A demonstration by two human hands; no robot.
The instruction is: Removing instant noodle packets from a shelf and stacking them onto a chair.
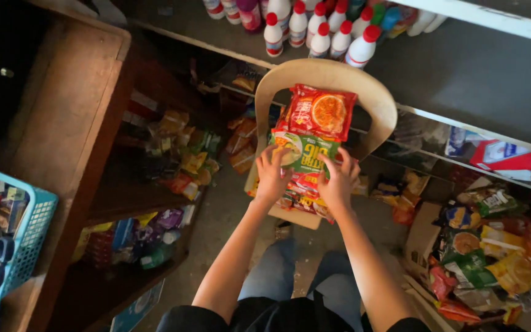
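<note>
Pinching a green packet (305,154), left hand (271,175) and right hand (338,181) grip, seemingly, stacked red packets (321,112).

Dim shop, concrete floor (216,221), dark wooden shelf (69,117), grey shelving (474,74)

A single head-worn view is given, aimed steeply downward from above. The beige plastic chair (364,92) is seen close at frame centre, the grey shelf (474,74) along the top, the blue plastic basket (29,240) at lower left.
</note>
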